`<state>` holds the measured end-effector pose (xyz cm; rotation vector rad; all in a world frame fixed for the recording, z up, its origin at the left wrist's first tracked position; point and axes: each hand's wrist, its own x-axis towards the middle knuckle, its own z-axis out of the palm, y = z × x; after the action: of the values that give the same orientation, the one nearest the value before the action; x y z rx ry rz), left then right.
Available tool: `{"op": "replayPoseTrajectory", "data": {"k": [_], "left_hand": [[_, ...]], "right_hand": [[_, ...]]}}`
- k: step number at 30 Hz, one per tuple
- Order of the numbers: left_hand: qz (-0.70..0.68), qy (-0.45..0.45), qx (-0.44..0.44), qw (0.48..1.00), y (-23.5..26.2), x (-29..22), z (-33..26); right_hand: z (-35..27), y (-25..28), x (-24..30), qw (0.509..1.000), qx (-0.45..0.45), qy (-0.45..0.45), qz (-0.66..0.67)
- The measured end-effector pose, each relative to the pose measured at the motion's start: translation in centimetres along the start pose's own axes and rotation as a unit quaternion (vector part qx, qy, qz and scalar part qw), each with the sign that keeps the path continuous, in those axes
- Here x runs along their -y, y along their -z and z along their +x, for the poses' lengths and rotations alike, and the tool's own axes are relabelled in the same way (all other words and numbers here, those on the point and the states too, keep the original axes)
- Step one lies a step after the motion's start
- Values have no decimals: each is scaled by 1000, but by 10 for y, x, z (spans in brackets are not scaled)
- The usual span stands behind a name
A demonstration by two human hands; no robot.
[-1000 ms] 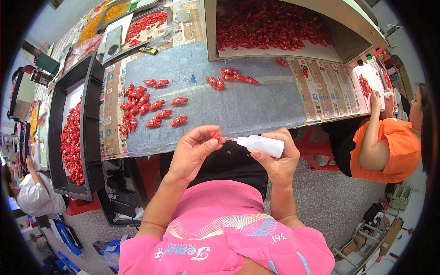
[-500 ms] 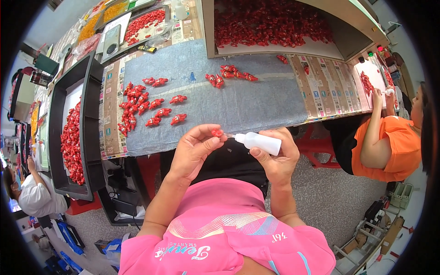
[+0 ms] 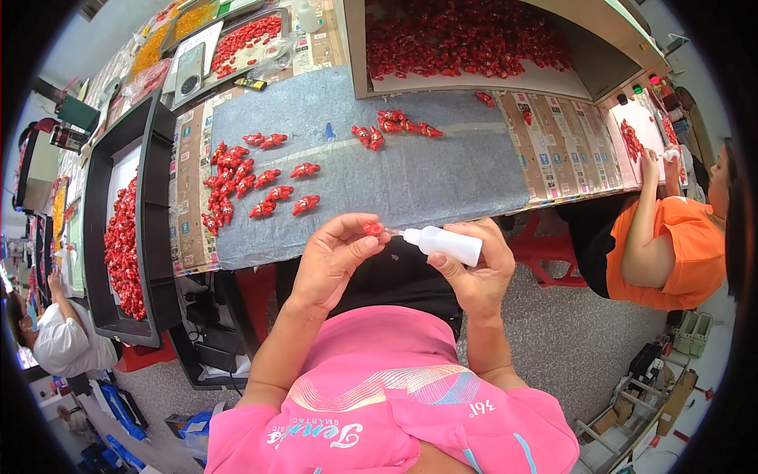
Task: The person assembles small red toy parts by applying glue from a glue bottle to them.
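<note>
Between thumb and fingertips, my left hand pinches a small red plastic piece just off the table's front edge. My right hand is wrapped round a white squeeze bottle, tilted with its thin clear nozzle pointing left at the red piece. Whether the nozzle tip touches the piece is too small to tell. On the blue-grey cloth beyond my hands lie red figure-like pieces in a cluster at left. A smaller group lies farther back.
At left stands a black crate of red pieces. A wooden box at the back holds many more. A phone and a tray of red parts sit far left. A co-worker in orange works at right, another in white at left.
My hands keep almost the same pose, with the bottle and the red piece barely shifted. The whole view has moved very slightly.
</note>
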<state>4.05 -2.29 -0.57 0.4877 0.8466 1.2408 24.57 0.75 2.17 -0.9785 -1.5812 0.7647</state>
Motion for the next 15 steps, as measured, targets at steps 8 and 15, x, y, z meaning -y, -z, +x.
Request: {"op": "replayPoseTrajectory", "data": {"k": [8,15], "left_hand": [[-2,1,-4,1000,-1,1,1],[1,-1,-1,1000,-1,1,0]], "right_hand": [[0,4,6,999,8,19,-30],[-2,6,8,998,17,33,-43]]}}
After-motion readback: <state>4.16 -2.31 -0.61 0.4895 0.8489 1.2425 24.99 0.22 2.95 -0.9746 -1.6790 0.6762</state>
